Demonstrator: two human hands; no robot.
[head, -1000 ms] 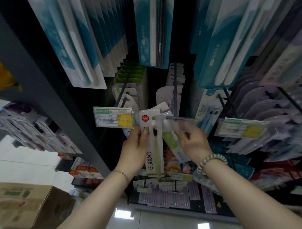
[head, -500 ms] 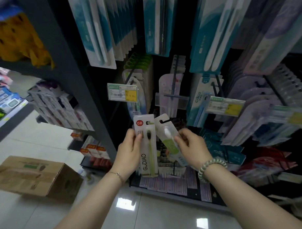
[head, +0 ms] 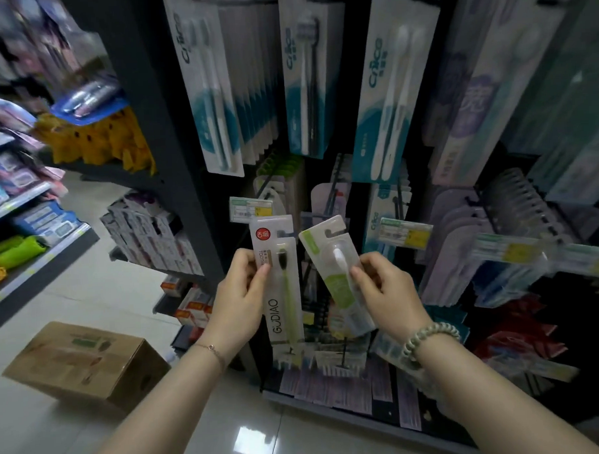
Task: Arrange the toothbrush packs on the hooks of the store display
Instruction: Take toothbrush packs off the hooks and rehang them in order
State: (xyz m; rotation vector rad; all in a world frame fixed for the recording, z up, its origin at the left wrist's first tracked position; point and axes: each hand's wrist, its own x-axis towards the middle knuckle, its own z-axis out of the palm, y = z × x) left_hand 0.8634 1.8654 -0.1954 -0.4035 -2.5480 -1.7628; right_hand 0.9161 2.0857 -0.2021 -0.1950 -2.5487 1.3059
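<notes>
My left hand (head: 238,298) grips a white pack (head: 282,288) marked GUDIAO with a green toothbrush in it, held upright in front of the display. My right hand (head: 383,291) pinches a second pack (head: 337,276), clear with a white brush head and a green label, tilted to the left. Both packs are off the hooks, side by side and slightly apart. Behind them a dark hook (head: 331,191) sticks out of the black display panel with a few pale packs on it.
Rows of teal-and-white toothbrush packs (head: 299,77) hang above. Price tags (head: 405,232) stick out on hook ends to the left and right. A cardboard box (head: 89,361) sits on the tiled floor at lower left. More shelves (head: 29,216) run along the left.
Both hands have come down and away from the hook, each with its pack. The view has risen and pulled back, so more of the upper packs shows.
</notes>
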